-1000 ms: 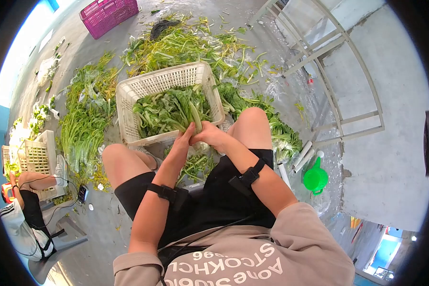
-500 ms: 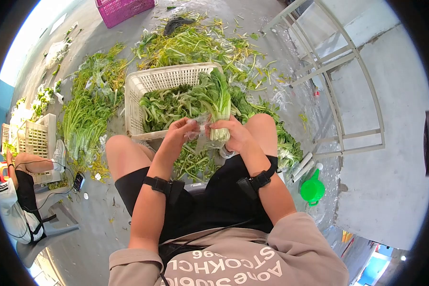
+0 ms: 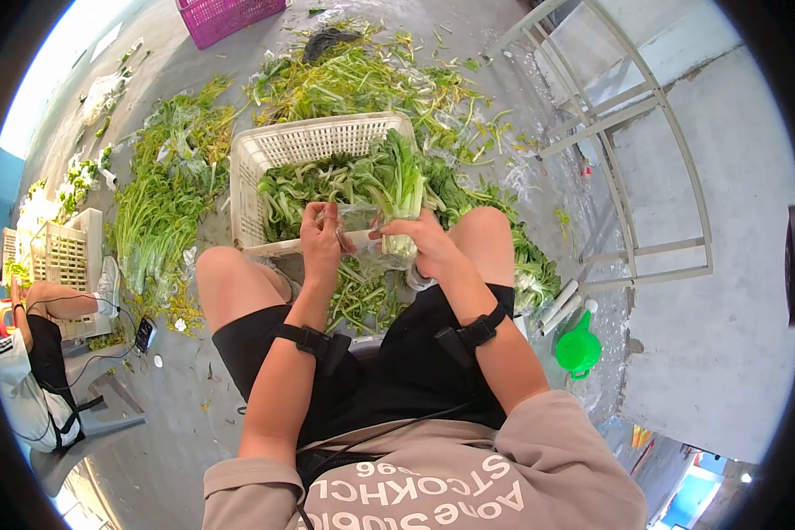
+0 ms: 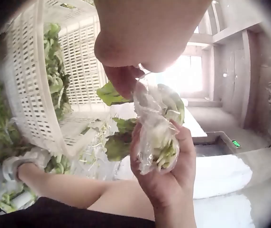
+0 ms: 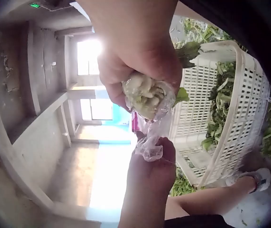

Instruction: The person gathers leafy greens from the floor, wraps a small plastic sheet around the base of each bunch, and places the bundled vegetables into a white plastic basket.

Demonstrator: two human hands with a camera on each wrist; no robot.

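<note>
In my right hand [image 3: 426, 246] I grip a bunch of leafy greens [image 3: 397, 181] around its pale stems, leaves pointing away from me over the crate. Clear plastic film [image 5: 161, 118] clings about the cut stem ends, which show in the right wrist view. My left hand [image 3: 321, 237] pinches the other part of the film between thumb and fingers, and the film stretches from there to the stems. Both hands are at the near side of a white slatted crate [image 3: 247, 199], which holds more leafy greens [image 3: 296, 199].
Trimmed leaves and stalks [image 3: 362, 296] lie between my legs. Larger heaps of greens [image 3: 163, 203] cover the floor left of and beyond the crate. A purple basket [image 3: 230, 22], a metal frame [image 3: 609, 124] and a green plastic vessel [image 3: 579, 349] stand around. Another person [image 3: 40, 380] sits at left.
My hands were together at the stems; they have since drawn apart. The bunch has shifted right with my right hand, and the film is now stretched toward my left hand.
</note>
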